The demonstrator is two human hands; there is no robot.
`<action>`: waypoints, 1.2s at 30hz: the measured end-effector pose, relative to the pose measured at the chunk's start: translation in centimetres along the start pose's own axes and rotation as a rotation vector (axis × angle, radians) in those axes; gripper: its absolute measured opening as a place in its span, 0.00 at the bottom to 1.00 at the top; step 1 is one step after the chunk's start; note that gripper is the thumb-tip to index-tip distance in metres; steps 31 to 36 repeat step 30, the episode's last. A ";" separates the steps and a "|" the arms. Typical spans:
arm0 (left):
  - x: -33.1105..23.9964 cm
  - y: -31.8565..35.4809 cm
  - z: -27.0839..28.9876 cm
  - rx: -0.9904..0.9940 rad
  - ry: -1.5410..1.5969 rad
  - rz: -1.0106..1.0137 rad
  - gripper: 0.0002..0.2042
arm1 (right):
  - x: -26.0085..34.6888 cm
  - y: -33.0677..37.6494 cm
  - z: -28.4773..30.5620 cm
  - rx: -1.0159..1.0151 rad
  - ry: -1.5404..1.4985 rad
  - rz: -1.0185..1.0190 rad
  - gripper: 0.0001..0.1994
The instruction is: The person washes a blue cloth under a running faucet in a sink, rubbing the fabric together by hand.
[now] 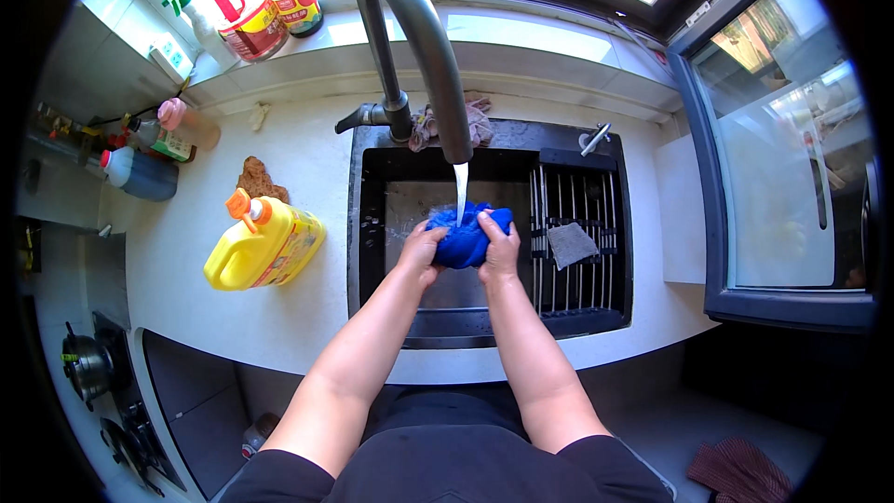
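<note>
A bunched blue cloth [463, 244] is held between my two hands over the black sink [424, 328]. My left hand [421, 250] grips its left side and my right hand [500, 244] grips its right side, the thumb on top. Water pours from the dark gooseneck faucet [445, 74] straight onto the cloth and splashes to the left. The undersides of both hands and the lower part of the cloth are hidden.
A black rack with metal rods [585, 289] covers the sink's right side, a grey scouring pad [572, 245] on it. Left on the counter stand a yellow jug [265, 247] and a brown sponge-like lump [261, 181]. A crumpled rag [478, 121] lies behind the faucet. An open window [782, 149] juts in at right.
</note>
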State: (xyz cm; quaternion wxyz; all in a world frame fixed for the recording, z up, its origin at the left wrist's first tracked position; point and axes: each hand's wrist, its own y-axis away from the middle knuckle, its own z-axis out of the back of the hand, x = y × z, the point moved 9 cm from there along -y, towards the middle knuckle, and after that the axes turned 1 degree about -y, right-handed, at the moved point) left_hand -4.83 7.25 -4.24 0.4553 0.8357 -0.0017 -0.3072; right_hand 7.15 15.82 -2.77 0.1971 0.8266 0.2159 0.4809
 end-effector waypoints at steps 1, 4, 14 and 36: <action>-0.3 -0.2 -0.3 0.013 -0.042 -0.037 0.20 | -0.1 -1.0 0.7 0.062 -0.014 -0.018 0.15; -2.3 0.9 -2.1 0.056 -0.144 -0.141 0.23 | 1.2 -0.7 0.2 0.188 -0.081 -0.074 0.26; -4.3 2.0 0.2 0.248 0.043 -0.230 0.25 | -1.4 -0.2 -3.2 0.272 0.351 -0.099 0.16; 1.1 -0.7 -0.8 -0.095 0.135 -0.146 0.29 | -0.3 1.4 -2.5 0.147 0.750 0.309 0.24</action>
